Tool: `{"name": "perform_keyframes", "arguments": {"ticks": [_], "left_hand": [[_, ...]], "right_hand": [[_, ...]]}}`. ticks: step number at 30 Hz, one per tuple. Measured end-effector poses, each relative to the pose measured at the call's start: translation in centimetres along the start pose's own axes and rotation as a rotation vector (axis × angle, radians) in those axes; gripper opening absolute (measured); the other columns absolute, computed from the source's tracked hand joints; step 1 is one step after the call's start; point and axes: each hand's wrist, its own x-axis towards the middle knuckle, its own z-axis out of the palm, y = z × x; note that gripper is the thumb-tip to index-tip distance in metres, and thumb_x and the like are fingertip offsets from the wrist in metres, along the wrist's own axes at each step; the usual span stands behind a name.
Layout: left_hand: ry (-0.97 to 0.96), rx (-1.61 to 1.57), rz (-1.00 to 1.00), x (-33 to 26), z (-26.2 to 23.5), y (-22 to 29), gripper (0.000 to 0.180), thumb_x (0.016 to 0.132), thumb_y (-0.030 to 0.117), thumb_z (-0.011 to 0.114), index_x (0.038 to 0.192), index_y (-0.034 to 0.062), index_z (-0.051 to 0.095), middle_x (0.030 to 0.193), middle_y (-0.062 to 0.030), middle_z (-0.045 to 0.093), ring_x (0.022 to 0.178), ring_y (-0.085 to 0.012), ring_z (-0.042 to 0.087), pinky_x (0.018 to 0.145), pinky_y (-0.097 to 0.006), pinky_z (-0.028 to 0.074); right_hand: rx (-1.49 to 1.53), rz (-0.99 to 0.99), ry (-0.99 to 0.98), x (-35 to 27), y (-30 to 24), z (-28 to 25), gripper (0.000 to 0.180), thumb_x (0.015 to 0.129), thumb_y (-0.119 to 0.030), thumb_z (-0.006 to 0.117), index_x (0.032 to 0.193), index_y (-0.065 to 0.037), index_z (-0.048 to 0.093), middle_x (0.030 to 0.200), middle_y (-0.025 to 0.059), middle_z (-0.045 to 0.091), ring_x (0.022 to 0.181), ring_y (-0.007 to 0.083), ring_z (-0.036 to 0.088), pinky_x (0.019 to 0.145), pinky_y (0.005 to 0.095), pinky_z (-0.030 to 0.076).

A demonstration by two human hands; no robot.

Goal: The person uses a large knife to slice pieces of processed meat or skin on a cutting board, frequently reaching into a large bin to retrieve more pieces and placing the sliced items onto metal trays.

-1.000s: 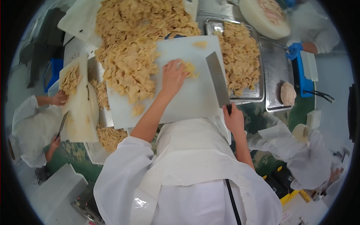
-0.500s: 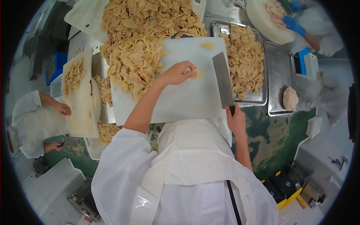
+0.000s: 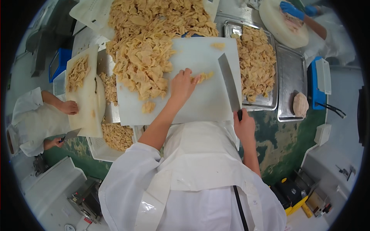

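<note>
While the view looks straight down over a white apron, the scene is set out thus:

Heap (image 3: 154,42): a large pile of pale yellow strips is spread beyond and to the left of the left hand, its near edge just beside the knuckles.
Board (image 3: 200,104): a white cutting board is lain under both hands; its bare part is found between them.
Tray (image 3: 266,102): a steel tray filled with the same strips is set beyond the right hand, just past the blade.
Cleaver (image 3: 228,82): the broad blade is pointed away from the right hand and rested on the board, a little to the right of the left hand's fingertips.
Right hand (image 3: 243,126): it is closed around the cleaver's dark handle at the board's near edge.
Left hand (image 3: 183,85): it is laid flat, fingers slightly spread, pressed on a piece.
Piece (image 3: 205,76): a small yellow strip is held down under the left fingertips, apart from the heap.
</note>
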Motion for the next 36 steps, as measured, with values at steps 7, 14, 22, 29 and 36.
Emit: {"name": "perform_keyframes", "arguments": {"ticks": [7, 14, 22, 29, 36], "left_hand": [[0.318, -0.206, 0.210, -1.9, 1.5, -2.6, 0.019, 0.084, 0.014, 0.071, 0.097, 0.0044, 0.061, 0.080, -0.0095, 0.062, 0.074, -0.0271, 0.061, 0.062, -0.037, 0.050], [0.373, -0.350, 0.215, -2.9, 1.6, -3.8, 0.012, 0.081, 0.004, 0.071, 0.089, 0.0043, 0.062, 0.080, -0.0093, 0.062, 0.072, -0.0261, 0.061, 0.062, -0.036, 0.049], [0.466, -0.300, 0.251, -3.3, -0.3, -3.8, 0.010, 0.080, 0.002, 0.070, 0.086, 0.0065, 0.062, 0.081, -0.0077, 0.062, 0.075, -0.0260, 0.061, 0.062, -0.035, 0.049], [0.614, -0.109, 0.241, -1.0, -6.0, -6.6, 0.011, 0.082, 0.007, 0.070, 0.091, 0.0086, 0.064, 0.086, -0.0064, 0.064, 0.077, -0.0263, 0.061, 0.066, -0.036, 0.049], [0.618, 0.272, 0.160, 1.4, -9.3, -8.1, 0.023, 0.083, 0.019, 0.071, 0.102, 0.0101, 0.065, 0.097, -0.0070, 0.065, 0.097, -0.0288, 0.058, 0.088, -0.042, 0.042]], "right_hand": [[-0.162, -0.092, -0.118, -2.3, -1.5, 1.3, 0.022, 0.095, -0.025, 0.057, 0.091, -0.004, 0.050, 0.062, 0.0210, 0.061, 0.062, 0.0444, 0.061, 0.056, 0.0523, 0.046], [-0.113, -0.089, -0.038, -2.5, -2.7, 0.1, 0.024, 0.097, -0.026, 0.053, 0.090, -0.004, 0.049, 0.060, 0.0200, 0.060, 0.059, 0.0440, 0.061, 0.055, 0.0522, 0.047], [-0.146, -0.137, -0.148, -3.8, -3.9, 3.0, 0.023, 0.095, -0.025, 0.055, 0.090, -0.002, 0.050, 0.061, 0.0206, 0.060, 0.057, 0.0431, 0.061, 0.055, 0.0516, 0.047], [-0.053, -0.230, -0.211, -4.5, -5.1, 3.0, 0.025, 0.095, -0.026, 0.054, 0.093, -0.002, 0.051, 0.062, 0.0215, 0.061, 0.060, 0.0431, 0.062, 0.057, 0.0528, 0.047], [-0.104, -0.059, -0.035, -0.5, -1.2, 3.4, 0.026, 0.097, -0.029, 0.051, 0.095, -0.003, 0.051, 0.069, 0.0253, 0.063, 0.069, 0.0468, 0.062, 0.061, 0.0559, 0.048]]}}
